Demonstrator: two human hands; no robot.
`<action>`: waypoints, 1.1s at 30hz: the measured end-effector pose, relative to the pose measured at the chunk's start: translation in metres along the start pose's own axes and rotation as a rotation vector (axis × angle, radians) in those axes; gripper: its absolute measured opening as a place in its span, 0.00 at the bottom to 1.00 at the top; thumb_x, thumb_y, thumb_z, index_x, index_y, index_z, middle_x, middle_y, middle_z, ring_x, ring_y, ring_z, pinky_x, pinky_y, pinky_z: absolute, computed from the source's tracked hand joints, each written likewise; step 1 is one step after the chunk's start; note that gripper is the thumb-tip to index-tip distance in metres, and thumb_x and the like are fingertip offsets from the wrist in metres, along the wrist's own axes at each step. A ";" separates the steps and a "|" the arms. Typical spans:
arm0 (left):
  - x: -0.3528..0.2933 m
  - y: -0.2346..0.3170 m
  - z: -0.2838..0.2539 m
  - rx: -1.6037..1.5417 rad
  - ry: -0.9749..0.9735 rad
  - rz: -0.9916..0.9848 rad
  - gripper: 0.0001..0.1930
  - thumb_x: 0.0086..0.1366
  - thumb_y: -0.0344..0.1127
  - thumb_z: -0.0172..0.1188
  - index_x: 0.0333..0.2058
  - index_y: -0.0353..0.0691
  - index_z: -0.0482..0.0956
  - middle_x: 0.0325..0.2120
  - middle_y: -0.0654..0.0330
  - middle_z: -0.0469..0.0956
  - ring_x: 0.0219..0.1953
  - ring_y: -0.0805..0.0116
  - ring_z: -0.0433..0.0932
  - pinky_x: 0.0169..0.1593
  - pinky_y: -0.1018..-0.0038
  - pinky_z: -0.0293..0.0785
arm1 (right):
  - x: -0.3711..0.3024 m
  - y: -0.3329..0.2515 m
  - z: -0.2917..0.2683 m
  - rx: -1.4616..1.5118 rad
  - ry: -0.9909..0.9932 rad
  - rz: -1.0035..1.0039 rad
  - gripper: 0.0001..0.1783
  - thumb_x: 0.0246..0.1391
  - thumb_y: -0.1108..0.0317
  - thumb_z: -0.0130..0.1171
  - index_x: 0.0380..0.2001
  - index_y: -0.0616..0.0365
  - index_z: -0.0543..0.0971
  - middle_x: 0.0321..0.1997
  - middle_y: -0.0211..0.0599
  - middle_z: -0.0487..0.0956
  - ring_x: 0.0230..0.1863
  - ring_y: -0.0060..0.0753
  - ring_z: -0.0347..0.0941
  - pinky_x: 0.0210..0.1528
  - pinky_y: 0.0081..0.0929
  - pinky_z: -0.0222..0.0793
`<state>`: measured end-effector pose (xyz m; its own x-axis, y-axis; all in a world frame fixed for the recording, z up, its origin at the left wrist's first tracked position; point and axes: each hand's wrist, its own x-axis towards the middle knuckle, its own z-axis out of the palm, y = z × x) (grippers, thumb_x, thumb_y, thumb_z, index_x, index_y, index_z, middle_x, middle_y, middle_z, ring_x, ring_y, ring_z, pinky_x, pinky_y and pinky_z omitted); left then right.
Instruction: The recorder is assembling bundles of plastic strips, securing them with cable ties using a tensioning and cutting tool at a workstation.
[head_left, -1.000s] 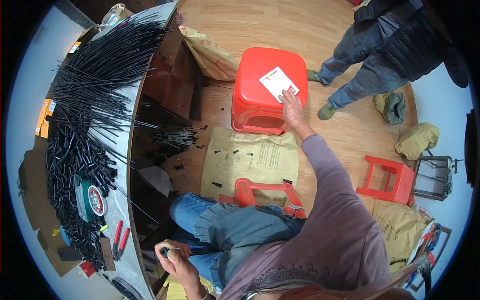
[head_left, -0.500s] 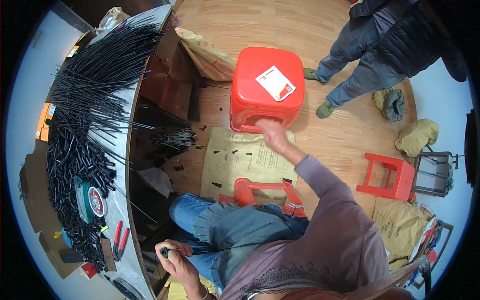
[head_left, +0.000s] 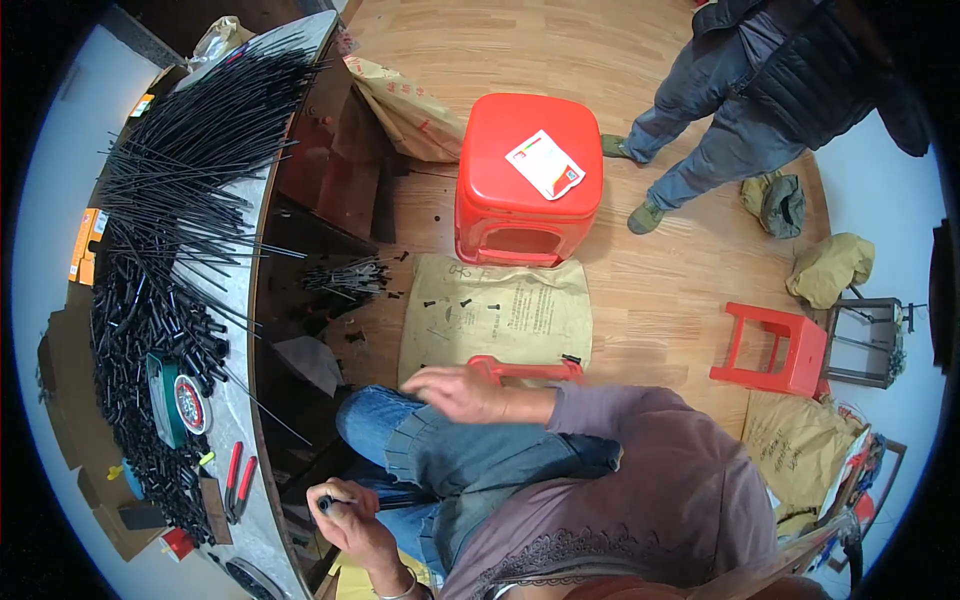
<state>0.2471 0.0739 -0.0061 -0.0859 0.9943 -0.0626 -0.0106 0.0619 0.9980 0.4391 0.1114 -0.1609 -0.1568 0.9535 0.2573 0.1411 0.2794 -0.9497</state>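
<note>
My left hand is closed at the lower left, in front of my knees. A short black tube pokes out of its fist, its round end toward the table. Dark, thin rod-like pieces reach from that hand across my jeans; their exact kind is unclear. Over my lap, my right hand has its fingers stretched out to the left, and nothing shows in it. Beyond it, a flat yellow sack lies on the floor with several small black pieces scattered on it.
The table on the left carries long black rods, heaped short black tubes, a round tin and red-handled pliers. Ahead stand red stacked stools. Another person stands at the far right, near a small red stool.
My right hand has come back from near the red stools to above my lap, its fingers now stretched out. A thin line now shows on the sack. My left hand stays nearly in place.
</note>
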 end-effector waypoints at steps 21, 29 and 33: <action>-0.031 0.004 -0.055 -0.047 0.505 0.060 0.24 0.72 0.54 0.37 0.23 0.42 0.62 0.18 0.70 0.53 0.22 0.80 0.54 0.25 0.81 0.53 | 0.038 -0.154 0.106 0.241 -0.156 -0.455 0.22 0.49 0.55 0.61 0.43 0.60 0.75 0.35 0.39 0.73 0.35 0.42 0.72 0.33 0.35 0.69; -0.053 -0.005 -0.091 0.029 0.547 0.176 0.12 0.72 0.43 0.37 0.31 0.44 0.59 0.24 0.68 0.59 0.27 0.80 0.59 0.32 0.80 0.61 | 0.040 -0.184 0.134 0.013 -0.227 -0.565 0.10 0.42 0.67 0.63 0.29 0.58 0.77 0.26 0.36 0.74 0.26 0.40 0.73 0.27 0.32 0.68; -0.055 0.006 -0.100 0.157 0.600 0.211 0.22 0.72 0.48 0.36 0.24 0.39 0.66 0.20 0.68 0.66 0.22 0.82 0.62 0.24 0.83 0.59 | 0.043 -0.194 0.146 0.026 -0.309 -0.550 0.07 0.41 0.74 0.63 0.28 0.60 0.77 0.27 0.38 0.76 0.26 0.38 0.75 0.26 0.29 0.70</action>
<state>0.1522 0.0111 0.0032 -0.6117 0.7685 0.1876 0.2089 -0.0718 0.9753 0.2621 0.0815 0.0079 -0.4752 0.5932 0.6498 -0.0639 0.7133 -0.6980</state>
